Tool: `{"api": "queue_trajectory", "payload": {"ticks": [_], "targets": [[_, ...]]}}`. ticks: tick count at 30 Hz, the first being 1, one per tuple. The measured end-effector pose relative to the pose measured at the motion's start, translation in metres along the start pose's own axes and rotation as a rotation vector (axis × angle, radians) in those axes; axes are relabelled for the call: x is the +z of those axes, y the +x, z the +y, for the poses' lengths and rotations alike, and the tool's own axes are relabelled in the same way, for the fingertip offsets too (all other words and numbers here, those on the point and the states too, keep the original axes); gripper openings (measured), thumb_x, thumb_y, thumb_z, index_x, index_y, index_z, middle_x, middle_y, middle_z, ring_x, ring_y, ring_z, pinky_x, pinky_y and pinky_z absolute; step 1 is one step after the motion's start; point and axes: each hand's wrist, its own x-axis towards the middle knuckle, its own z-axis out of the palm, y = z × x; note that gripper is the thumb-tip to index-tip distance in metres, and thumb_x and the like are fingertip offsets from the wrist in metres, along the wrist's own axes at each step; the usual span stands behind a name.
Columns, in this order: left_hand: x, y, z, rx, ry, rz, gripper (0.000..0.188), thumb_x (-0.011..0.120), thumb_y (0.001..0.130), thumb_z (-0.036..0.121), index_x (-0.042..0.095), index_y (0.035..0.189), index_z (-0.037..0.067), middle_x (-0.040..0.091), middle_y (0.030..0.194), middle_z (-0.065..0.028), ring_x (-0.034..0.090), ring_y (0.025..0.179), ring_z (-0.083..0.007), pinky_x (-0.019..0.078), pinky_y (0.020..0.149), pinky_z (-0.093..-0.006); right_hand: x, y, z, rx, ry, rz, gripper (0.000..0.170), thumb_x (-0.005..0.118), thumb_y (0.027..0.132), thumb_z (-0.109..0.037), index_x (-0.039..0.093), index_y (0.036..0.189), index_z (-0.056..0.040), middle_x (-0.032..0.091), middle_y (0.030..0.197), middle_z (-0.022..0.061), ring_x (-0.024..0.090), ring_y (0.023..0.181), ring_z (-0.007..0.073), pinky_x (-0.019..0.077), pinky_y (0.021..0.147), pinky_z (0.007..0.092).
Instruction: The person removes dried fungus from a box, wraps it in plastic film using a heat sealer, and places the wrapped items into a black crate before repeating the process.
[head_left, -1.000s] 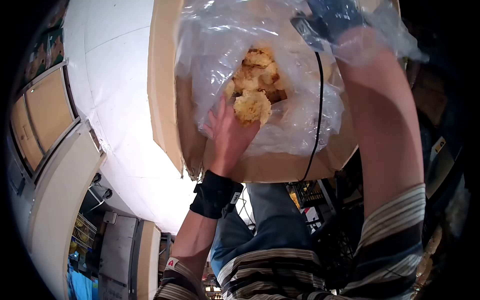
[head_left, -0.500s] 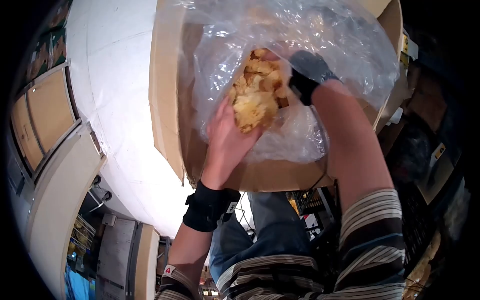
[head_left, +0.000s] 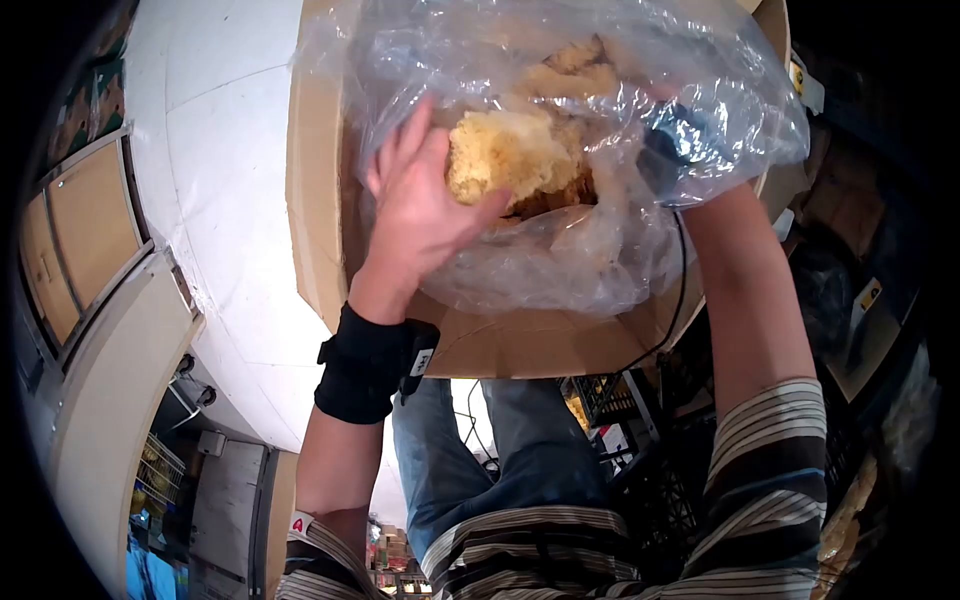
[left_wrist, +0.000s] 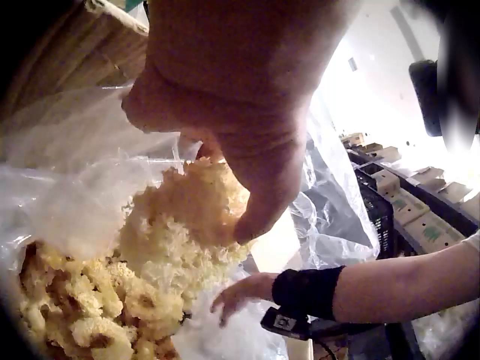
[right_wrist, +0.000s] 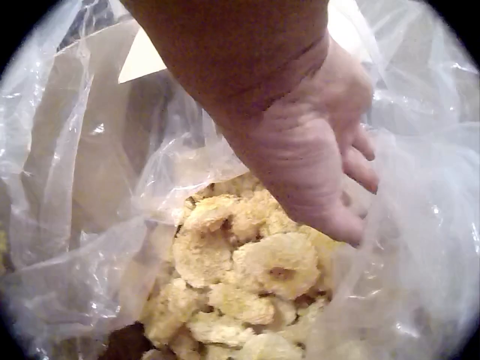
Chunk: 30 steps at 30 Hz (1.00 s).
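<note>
A pale yellow crusted piece (head_left: 505, 155) is gripped by my left hand (head_left: 415, 190) above the opening of a clear plastic bag (head_left: 600, 260). In the left wrist view, the left thumb presses one side of this piece (left_wrist: 180, 217), and the other fingers are mostly hidden behind it. Similar ring-shaped yellow pieces (right_wrist: 277, 262) lie heaped in the bag. My right hand is partly covered by film in the head view; in the right wrist view this hand (right_wrist: 315, 142) touches the film beside the heap, fingers loosely bent. Its fingers look spread in the left wrist view.
The bag lines a cardboard box (head_left: 490, 345). A black cable (head_left: 683, 270) runs from the right wrist over the box edge. A white surface (head_left: 225, 150) is at the left, and black crates (head_left: 650, 490) stand below at the right.
My left hand has moved up and left with the yellow piece, which has lifted and turned. The right hand has come back from the far right, under the film, shifting the bag's folds.
</note>
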Motion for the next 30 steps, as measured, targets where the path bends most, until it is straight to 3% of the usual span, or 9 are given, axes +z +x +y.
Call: {"api": "queue_trajectory", "payload": {"ticks": [6,12,14,16,19,24,28,30], "targets": [[0.026,-0.020,0.015,-0.073,-0.099,-0.116,0.070,0.077,0.069,0.032,0.051,0.123,-0.006,0.049,0.135,-0.0219,0.042,0.129,-0.0370,0.0216,0.112,-0.0509,0.077,0.031,-0.004,0.054,-0.121,0.148,0.046,0.058,0.083,-0.014,0.058,0.128,-0.0055,0.060,0.129,0.0147,0.056,0.117,0.0304,0.0424,0.103,0.0394],[0.048,-0.032,0.011,-0.218,-0.202,-0.123,0.063,0.078,0.068,0.025,0.052,0.117,-0.004,0.056,0.122,-0.0225,0.052,0.116,-0.0366,0.0281,0.107,-0.0516,0.159,0.058,0.040,0.206,-0.156,0.042,0.046,0.058,0.082,-0.014,0.059,0.127,-0.0054,0.060,0.128,0.0149,0.057,0.116,0.0309,0.0429,0.103,0.0399],[0.052,-0.031,0.008,-0.268,-0.236,-0.170,0.059,0.078,0.068,0.024,0.052,0.114,-0.004,0.057,0.119,-0.0226,0.054,0.113,-0.0371,0.0307,0.106,-0.0505,0.169,0.055,0.045,0.203,-0.162,0.049,0.046,0.058,0.082,-0.014,0.059,0.127,-0.0053,0.060,0.128,0.0150,0.057,0.116,0.0311,0.0430,0.103,0.0401],[0.054,-0.028,0.006,-0.319,-0.373,-0.185,0.055,0.077,0.070,0.023,0.052,0.110,-0.004,0.061,0.110,-0.0221,0.059,0.105,-0.0376,0.0418,0.096,-0.0458,0.176,0.039,0.038,0.157,-0.191,0.101,0.045,0.058,0.082,-0.014,0.059,0.127,-0.0052,0.060,0.128,0.0151,0.057,0.116,0.0313,0.0432,0.102,0.0403],[0.050,-0.029,0.004,-0.405,-0.524,-0.169,0.053,0.076,0.073,0.024,0.050,0.109,-0.004,0.064,0.104,-0.0221,0.063,0.100,-0.0380,0.0485,0.085,-0.0412,0.162,0.022,0.025,0.093,-0.197,0.179,0.045,0.058,0.082,-0.014,0.059,0.126,-0.0051,0.060,0.128,0.0152,0.057,0.116,0.0316,0.0434,0.102,0.0405],[0.041,-0.044,0.002,-0.435,-0.614,-0.087,0.052,0.075,0.076,0.028,0.049,0.110,-0.004,0.065,0.101,-0.0235,0.064,0.098,-0.0386,0.0501,0.082,-0.0405,0.135,-0.014,0.007,0.057,-0.293,0.253,0.045,0.058,0.082,-0.014,0.060,0.126,-0.0050,0.060,0.127,0.0154,0.057,0.115,0.0320,0.0438,0.102,0.0410],[0.042,-0.057,-0.007,-0.473,-0.643,-0.096,0.054,0.075,0.078,0.028,0.048,0.111,-0.005,0.065,0.102,-0.0242,0.064,0.097,-0.0383,0.0501,0.083,-0.0401,0.177,-0.001,0.012,0.018,-0.365,0.253,0.044,0.058,0.082,-0.015,0.060,0.125,-0.0049,0.061,0.127,0.0155,0.057,0.115,0.0323,0.0440,0.102,0.0412],[0.043,-0.066,-0.010,-0.486,-0.697,-0.102,0.055,0.075,0.078,0.028,0.047,0.112,-0.005,0.065,0.103,-0.0242,0.065,0.098,-0.0371,0.0500,0.083,-0.0394,0.206,0.020,0.027,0.324,-0.152,-0.033,0.042,0.059,0.081,-0.016,0.061,0.120,-0.0004,0.060,0.123,0.0218,0.058,0.114,0.0370,0.0477,0.097,0.0442]]}}
